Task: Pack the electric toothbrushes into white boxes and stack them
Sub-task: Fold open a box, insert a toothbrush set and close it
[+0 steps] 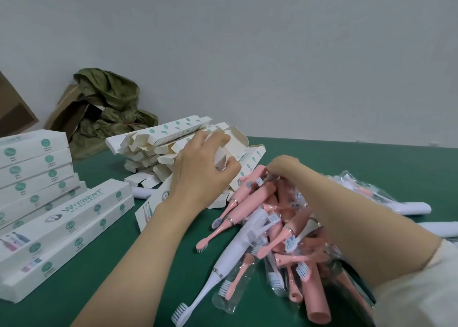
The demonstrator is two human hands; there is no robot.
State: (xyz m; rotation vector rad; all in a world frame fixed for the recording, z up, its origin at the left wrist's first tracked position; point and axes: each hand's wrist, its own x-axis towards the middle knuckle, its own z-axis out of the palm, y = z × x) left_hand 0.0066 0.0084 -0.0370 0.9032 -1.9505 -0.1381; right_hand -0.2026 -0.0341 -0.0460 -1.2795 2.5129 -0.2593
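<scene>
- From my remote seat I read the left hand (200,170) as closed round one open-ended white cardboard carton (223,153). The fingers lie over its top and the thumb is tucked beneath, a grip that suits lifting it clear of its neighbours.
- That carton sits at the near edge of the loose heap of empty white cartons with open flaps (148,143). The heap lies just beyond the toothbrushes, so a carton and a brush can be taken in one reach.
- The right hand (281,166) is down on the far end of the jumbled pile of pink and white plastic electric toothbrushes (270,227). Its fingers point away from me and are hidden, so I cannot tell whether it grips a brush or only touches one.
- Many brushes are in clear plastic sleeves, which I expect to be slippery. One long white toothbrush (233,250) lies bare at the near side.
- The packed goods, a stepped stack of closed white boxes with green round marks (37,168), stand well apart on the left of the green table top (347,158), out of the sorting area.
- My judgement is that this is an early step of one cycle, pairing a carton with a brush, with no insertion yet.
- A crumpled olive-green bag (109,103) rests against the wall behind.
</scene>
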